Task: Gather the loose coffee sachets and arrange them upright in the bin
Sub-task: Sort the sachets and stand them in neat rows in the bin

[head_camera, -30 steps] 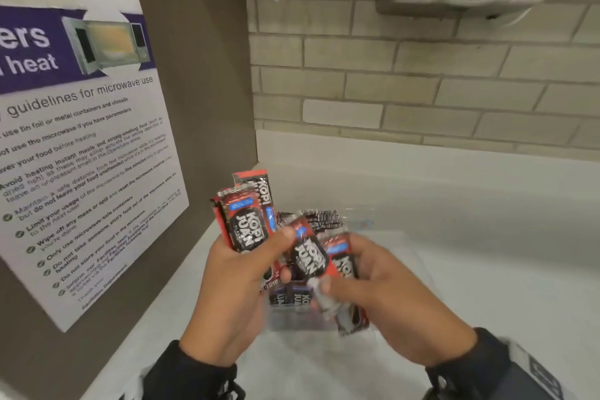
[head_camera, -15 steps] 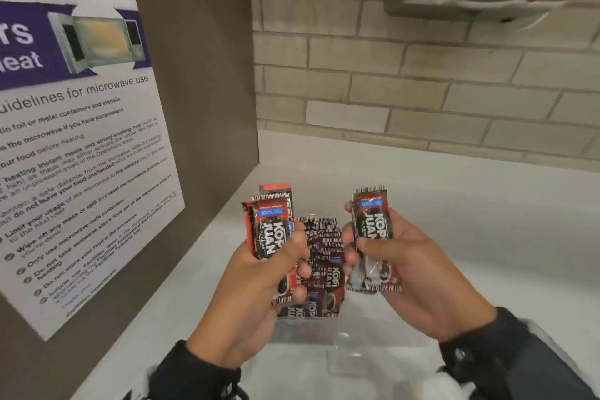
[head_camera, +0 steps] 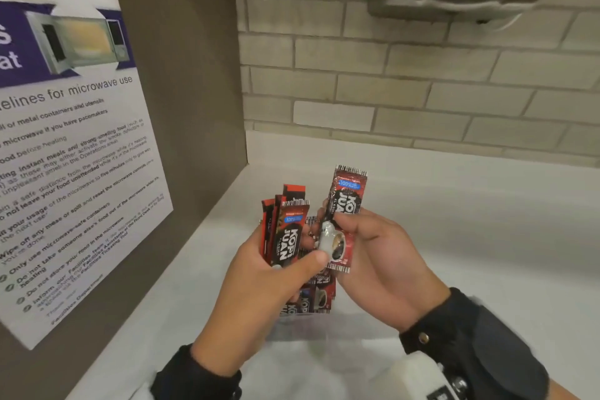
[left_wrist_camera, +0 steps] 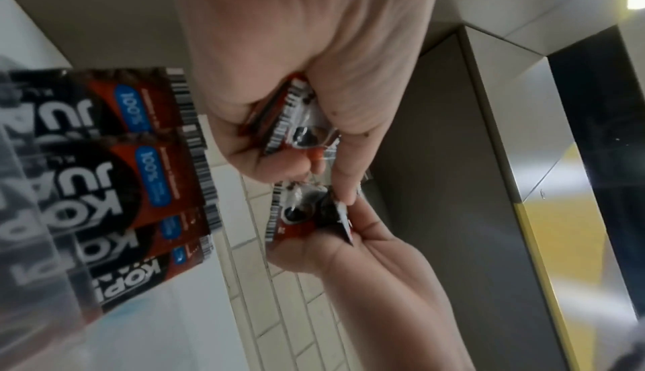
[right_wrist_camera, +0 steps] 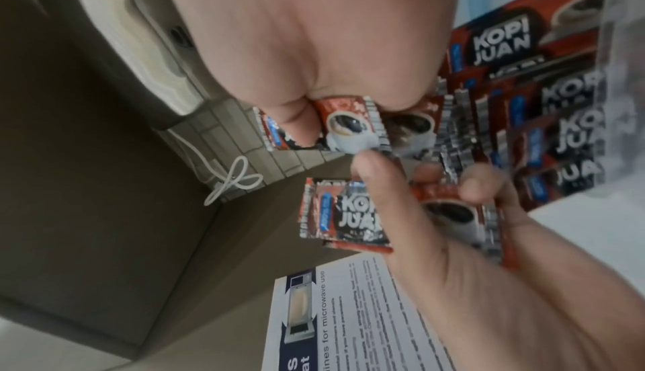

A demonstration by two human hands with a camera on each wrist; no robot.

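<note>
A small stack of coffee packets (head_camera: 285, 230) is held upright in the left hand (head_camera: 259, 286), with the thumb pressed across the front packet and the fingers curled behind. One single packet (head_camera: 344, 214) is pinched in the right hand (head_camera: 383, 256) between thumb and fingers, standing almost upright and just beside the stack. Both hands are raised above the white worktop (head_camera: 454, 237), palms turned toward each other, wrists in dark sleeves. Under the hands, more packets (head_camera: 316, 297) are seen standing inside a clear bin (head_camera: 324, 328), whose edges are blurred. A microwave poster (head_camera: 74, 140) is fixed on the left wall.
</note>
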